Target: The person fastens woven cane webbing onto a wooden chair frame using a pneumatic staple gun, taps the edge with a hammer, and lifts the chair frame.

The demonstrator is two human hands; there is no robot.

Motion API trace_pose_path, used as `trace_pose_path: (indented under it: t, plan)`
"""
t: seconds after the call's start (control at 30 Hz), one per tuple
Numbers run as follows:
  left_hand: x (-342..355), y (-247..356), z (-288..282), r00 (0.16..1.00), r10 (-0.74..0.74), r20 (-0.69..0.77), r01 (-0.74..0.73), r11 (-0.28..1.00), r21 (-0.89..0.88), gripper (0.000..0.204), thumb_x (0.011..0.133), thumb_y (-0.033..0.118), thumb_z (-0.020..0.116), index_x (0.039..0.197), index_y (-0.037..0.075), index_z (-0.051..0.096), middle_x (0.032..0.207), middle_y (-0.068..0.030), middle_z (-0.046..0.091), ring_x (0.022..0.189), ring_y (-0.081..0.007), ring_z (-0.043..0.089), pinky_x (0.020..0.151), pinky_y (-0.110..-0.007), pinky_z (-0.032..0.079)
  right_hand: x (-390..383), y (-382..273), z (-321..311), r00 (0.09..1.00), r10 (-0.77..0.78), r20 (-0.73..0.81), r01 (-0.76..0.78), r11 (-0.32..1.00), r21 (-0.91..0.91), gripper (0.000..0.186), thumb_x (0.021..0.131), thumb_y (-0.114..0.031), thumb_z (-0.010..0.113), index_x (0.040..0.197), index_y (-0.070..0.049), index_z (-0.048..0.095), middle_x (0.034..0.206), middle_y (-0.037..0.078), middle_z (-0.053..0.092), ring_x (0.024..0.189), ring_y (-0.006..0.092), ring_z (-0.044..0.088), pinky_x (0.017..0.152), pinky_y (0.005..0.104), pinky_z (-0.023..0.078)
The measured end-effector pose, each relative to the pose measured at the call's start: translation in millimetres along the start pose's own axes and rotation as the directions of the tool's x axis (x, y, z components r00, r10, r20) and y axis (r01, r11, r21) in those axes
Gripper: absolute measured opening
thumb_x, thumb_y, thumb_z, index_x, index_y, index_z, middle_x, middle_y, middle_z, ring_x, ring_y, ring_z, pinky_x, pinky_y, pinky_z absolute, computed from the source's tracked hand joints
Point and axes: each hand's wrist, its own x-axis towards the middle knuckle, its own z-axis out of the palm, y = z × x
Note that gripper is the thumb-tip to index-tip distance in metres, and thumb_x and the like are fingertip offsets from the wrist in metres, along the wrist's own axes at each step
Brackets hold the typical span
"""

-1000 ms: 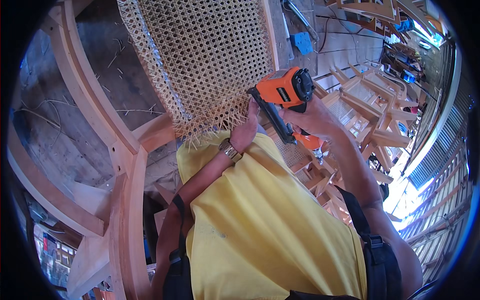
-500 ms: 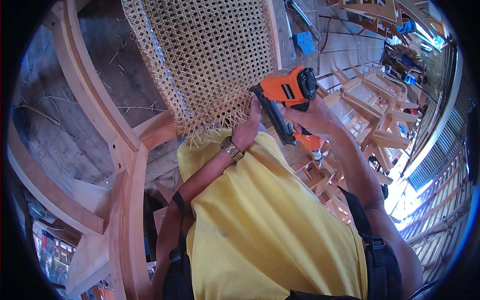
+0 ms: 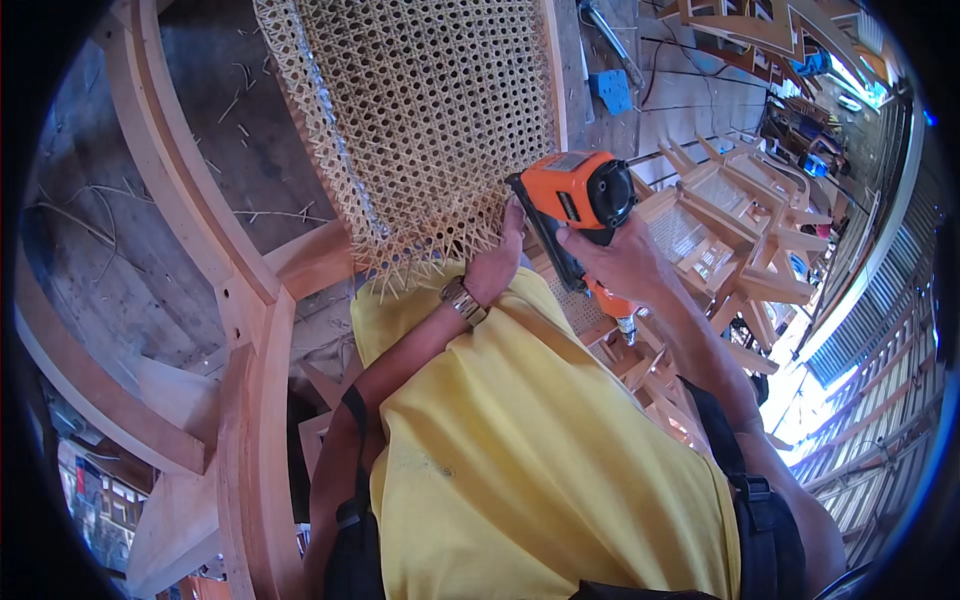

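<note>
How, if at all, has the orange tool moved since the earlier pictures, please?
Yes: the orange tool has dipped slightly at its rear, now farther below the blue block in the view.

The person wears a loose yellow shirt, with soft folds down the front and a small dark smudge on it. A chunky, shiny gold-brown watch with a linked band goes around the left wrist. Black straps run down both sides, and the right one has a black buckle. The left hand and the right hand are bare.
</note>
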Motion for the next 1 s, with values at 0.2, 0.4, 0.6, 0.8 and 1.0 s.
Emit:
trace_pose_path:
  t: [0.2, 0.4, 0.6, 0.8, 1.0]
  plan:
    - [2.5, -10.9, 3.0, 0.996, 0.090, -0.021, -0.083, 0.971, 0.226, 0.055, 0.104, 0.043, 0.022, 0.151, 0.015, 0.018, 0.095, -0.0070, 0.063, 0.082, -0.0182, 0.061, 0.079, -0.031, 0.049, 4.0, 2.4, -3.0, 1.000, 0.017, 0.019, -0.016, 1.000, -0.017, 0.031, 0.087, -0.019, 0.067, 0.116, -0.011, 0.059, 0.072, -0.002, 0.057, 0.058, 0.0082, 0.054, 0.055, 0.0281, 0.047]
    - [10.2, -17.0, 6.5, 0.996, 0.071, -0.056, -0.065, 0.992, 0.112, 0.051, 0.105, 0.041, 0.024, 0.145, 0.010, 0.032, 0.090, -0.0066, 0.062, 0.077, -0.0159, 0.058, 0.074, -0.030, 0.048, 2.5, -4.3, -1.6, 0.991, 0.126, 0.055, -0.123, 0.991, -0.044, 0.037, 0.084, -0.023, 0.066, 0.120, -0.014, 0.061, 0.101, 0.011, 0.068, 0.093, 0.0220, 0.065, 0.087, 0.0371, 0.049]
    - [9.5, -1.4, -2.7, 1.000, -0.019, 0.015, 0.020, 0.997, -0.070, 0.048, 0.105, 0.034, 0.027, 0.144, 0.007, 0.032, 0.090, -0.0079, 0.062, 0.076, -0.0177, 0.058, 0.072, -0.031, 0.048, -2.5, -2.4, -1.4, 0.995, 0.091, 0.039, -0.091, 0.996, -0.021, 0.038, 0.085, -0.023, 0.066, 0.121, -0.014, 0.061, 0.101, 0.010, 0.068, 0.093, 0.0219, 0.065, 0.087, 0.0371, 0.049]
    - [3.9, -10.1, 4.4, 0.969, 0.216, -0.118, -0.203, 0.973, 0.110, 0.046, 0.105, 0.035, 0.025, 0.140, 0.007, 0.036, 0.090, -0.0067, 0.060, 0.076, -0.0180, 0.057, 0.072, -0.031, 0.047, 3.2, -9.4, -3.8, 0.980, 0.179, 0.083, -0.176, 0.983, -0.046, 0.038, 0.085, -0.023, 0.067, 0.121, -0.014, 0.061, 0.098, 0.010, 0.068, 0.090, 0.0213, 0.065, 0.085, 0.0369, 0.050]
    - [8.5, -16.9, 7.2, 0.965, 0.241, -0.102, -0.219, 0.956, 0.194, 0.035, 0.103, 0.020, 0.031, 0.132, 0.003, 0.041, 0.101, -0.0147, 0.059, 0.092, -0.0304, 0.058, 0.087, -0.041, 0.046, 0.3, 4.5, 1.8, 1.000, -0.028, 0.002, 0.029, 0.996, -0.084, 0.034, 0.086, -0.023, 0.067, 0.117, -0.011, 0.060, 0.083, 0.004, 0.063, 0.072, 0.0151, 0.061, 0.068, 0.0331, 0.049]
